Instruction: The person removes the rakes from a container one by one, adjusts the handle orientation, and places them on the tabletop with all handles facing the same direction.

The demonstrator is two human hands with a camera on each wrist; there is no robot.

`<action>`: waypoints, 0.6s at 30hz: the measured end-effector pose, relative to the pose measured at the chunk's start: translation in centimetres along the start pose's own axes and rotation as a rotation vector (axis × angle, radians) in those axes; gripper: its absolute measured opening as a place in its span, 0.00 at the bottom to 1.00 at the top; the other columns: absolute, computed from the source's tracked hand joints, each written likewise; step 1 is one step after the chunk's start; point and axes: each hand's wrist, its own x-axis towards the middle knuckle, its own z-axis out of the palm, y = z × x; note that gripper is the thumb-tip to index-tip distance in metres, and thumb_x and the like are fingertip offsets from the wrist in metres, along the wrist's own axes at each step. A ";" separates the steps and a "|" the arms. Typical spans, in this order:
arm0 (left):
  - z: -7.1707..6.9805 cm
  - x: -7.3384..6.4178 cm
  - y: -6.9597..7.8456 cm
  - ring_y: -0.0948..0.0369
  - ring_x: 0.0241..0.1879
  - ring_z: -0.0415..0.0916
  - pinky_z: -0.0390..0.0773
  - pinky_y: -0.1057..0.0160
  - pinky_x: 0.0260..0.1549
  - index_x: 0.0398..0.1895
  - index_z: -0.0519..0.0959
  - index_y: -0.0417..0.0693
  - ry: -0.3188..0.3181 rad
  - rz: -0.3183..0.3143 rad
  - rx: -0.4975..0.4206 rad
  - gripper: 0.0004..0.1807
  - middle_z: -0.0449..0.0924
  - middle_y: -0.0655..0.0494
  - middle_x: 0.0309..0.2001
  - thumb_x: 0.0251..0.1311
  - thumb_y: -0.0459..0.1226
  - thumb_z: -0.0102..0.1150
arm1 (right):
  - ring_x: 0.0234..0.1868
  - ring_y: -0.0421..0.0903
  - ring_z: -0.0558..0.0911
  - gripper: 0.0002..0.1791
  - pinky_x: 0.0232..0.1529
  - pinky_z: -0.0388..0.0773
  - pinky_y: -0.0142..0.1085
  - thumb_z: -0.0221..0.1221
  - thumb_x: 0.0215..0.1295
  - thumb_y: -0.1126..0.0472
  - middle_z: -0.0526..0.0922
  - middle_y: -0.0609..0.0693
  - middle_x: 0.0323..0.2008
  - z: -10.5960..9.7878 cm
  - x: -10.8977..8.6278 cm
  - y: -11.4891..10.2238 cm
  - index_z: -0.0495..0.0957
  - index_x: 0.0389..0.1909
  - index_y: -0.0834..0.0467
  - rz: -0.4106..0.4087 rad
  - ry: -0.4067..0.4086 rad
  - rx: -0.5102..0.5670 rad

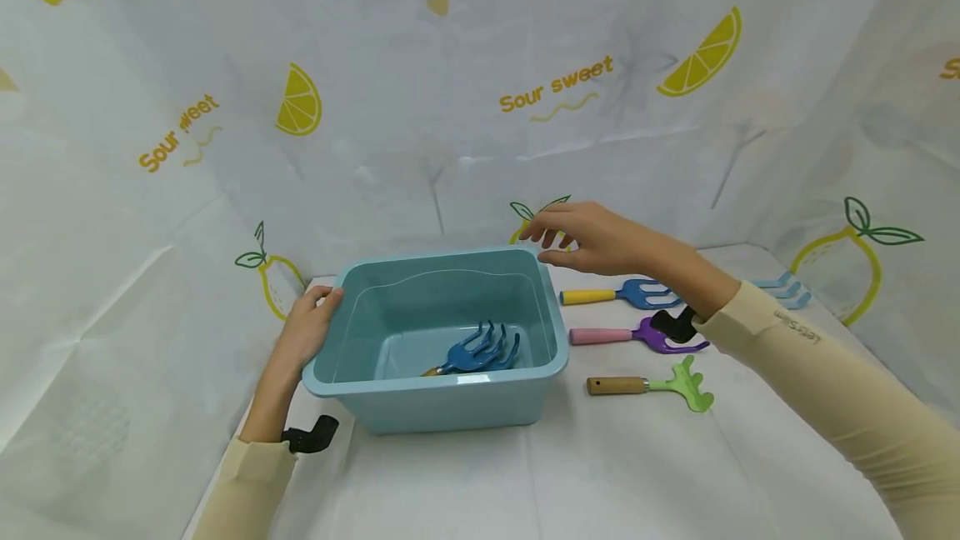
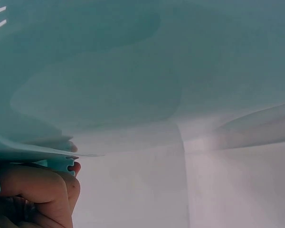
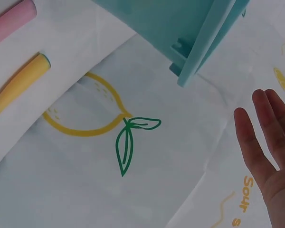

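Observation:
A light blue plastic basin (image 1: 450, 402) stands on the white cloth, with blue hand rakes (image 1: 474, 354) lying at its bottom right; their handles are mostly hidden by the front wall. My left hand (image 1: 307, 327) grips the basin's left rim. In the left wrist view its fingers (image 2: 40, 187) curl under that rim, close to the basin wall (image 2: 109, 71). Above the back right corner is my right hand (image 1: 592, 238), holding nothing, fingers loosely bent. The right wrist view has this hand (image 3: 275, 147) apart from the basin rim (image 3: 206, 42).
Right of the basin lie a blue fork with a yellow handle (image 1: 587, 297), a purple one with a pink handle (image 1: 600, 336), and a green rake with a wooden handle (image 1: 617, 386). A light blue fork (image 1: 791, 290) is partly behind my right sleeve. A lemon-print sheet (image 1: 465, 140) hangs behind.

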 end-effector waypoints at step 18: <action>0.0 -0.1 0.2 0.48 0.50 0.80 0.79 0.63 0.39 0.67 0.70 0.35 0.003 -0.006 0.006 0.32 0.76 0.33 0.61 0.81 0.55 0.38 | 0.50 0.48 0.86 0.17 0.49 0.86 0.45 0.63 0.71 0.63 0.85 0.52 0.55 1.0 3.2 -2.4 0.80 0.59 0.55 -0.043 -0.062 0.056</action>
